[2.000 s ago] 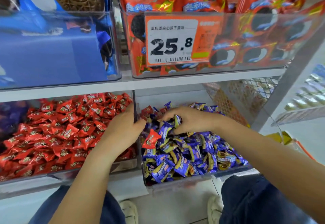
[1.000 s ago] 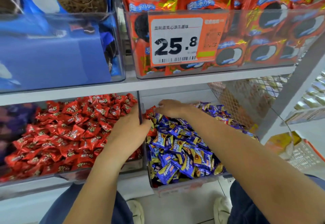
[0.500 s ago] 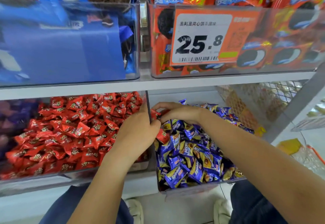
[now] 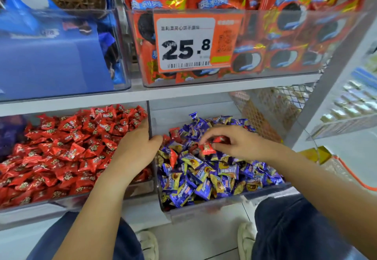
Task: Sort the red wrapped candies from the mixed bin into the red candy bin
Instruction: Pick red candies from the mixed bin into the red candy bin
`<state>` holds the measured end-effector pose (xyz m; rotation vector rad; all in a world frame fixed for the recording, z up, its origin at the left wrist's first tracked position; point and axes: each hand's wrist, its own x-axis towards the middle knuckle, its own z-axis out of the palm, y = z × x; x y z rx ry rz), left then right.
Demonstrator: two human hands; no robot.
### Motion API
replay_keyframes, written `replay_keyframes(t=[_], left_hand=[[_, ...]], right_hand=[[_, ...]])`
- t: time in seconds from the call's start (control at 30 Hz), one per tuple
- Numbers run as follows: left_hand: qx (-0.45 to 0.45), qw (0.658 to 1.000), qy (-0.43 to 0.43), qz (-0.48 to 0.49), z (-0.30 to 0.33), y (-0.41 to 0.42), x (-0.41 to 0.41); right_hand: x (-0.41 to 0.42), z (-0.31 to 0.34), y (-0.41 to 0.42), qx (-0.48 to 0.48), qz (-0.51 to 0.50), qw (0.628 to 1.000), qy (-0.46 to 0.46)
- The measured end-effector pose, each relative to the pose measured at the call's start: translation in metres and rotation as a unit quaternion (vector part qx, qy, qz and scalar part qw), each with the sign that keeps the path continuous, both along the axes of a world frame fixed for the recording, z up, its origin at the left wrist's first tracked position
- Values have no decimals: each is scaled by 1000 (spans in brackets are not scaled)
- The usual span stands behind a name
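Note:
The clear red candy bin (image 4: 47, 205) on the lower shelf at the left is piled with red wrapped candies (image 4: 67, 147). To its right, the mixed bin (image 4: 216, 203) holds mostly blue and purple candies (image 4: 204, 180), with a few red ones such as one near its left wall (image 4: 173, 157). My left hand (image 4: 134, 151) grips the wall between the two bins, thumb on the mixed side. Over the middle of the mixed bin, my right hand (image 4: 242, 145) pinches a red candy (image 4: 206, 149), with another red wrapper under its fingers.
The shelf above carries clear bins of blue cookie packs (image 4: 53, 55) and orange cookie packs (image 4: 275, 35), with a price tag (image 4: 193, 43). A wire mesh panel (image 4: 271, 108) closes the right side. My knees and shoes show below the bins.
My right hand has come from the back left corner of the mixed bin to its middle and now holds a red candy. My left hand stays on the dividing wall.

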<state>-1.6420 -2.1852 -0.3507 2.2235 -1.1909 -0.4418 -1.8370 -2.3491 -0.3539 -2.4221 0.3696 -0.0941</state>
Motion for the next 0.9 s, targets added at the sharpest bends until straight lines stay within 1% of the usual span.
replay_keyframes(t=[0.07,0.1,0.17,0.23,0.33,0.4,0.43,0.47,0.5,0.57,0.6,0.67,0.73,0.8,0.9], left_hand=[[12,1000,-4,0,-1,0,0],[19,1000,-15,6,-1,1,0],[26,997,-70,29,-3,2,1],[26,990,-129,46,-4,2,1],[-15,981,-187,51,-1,1,-4],[-53,972,-225,50,6,0,-12],[-75,968,-236,41,10,-2,-19],[-94,968,-233,24,15,-5,-28],[-108,972,-210,5,19,-9,-38],[-102,983,-142,-45,24,-24,-63],[-79,986,-125,-73,24,-34,-74],[3,986,-116,-119,16,-57,-92],[76,975,-141,-152,6,-77,-105],[125,966,-153,-167,-2,-89,-113],[138,967,-138,-162,-5,-92,-116]], right_hand=[[-15,-7,-6,-65,-7,998,7],[-22,-9,-8,-73,-15,997,13],[-34,-12,-12,-53,-35,998,17],[-43,-13,-13,15,-66,998,5],[-52,-6,-17,151,-106,982,-38],[-57,0,-22,187,-125,972,-65],[-59,3,-25,187,-136,970,-81],[-61,5,-28,173,-152,968,-96],[-63,6,-31,145,-173,968,-108],[-67,5,-36,68,-214,969,-107],[-69,5,-38,23,-225,970,-93],[-71,2,-40,-49,-232,970,-52],[-70,-2,-39,-58,-224,972,-30],[-64,-6,-35,-56,-189,980,-13],[-60,-7,-32,-71,-133,988,46]])
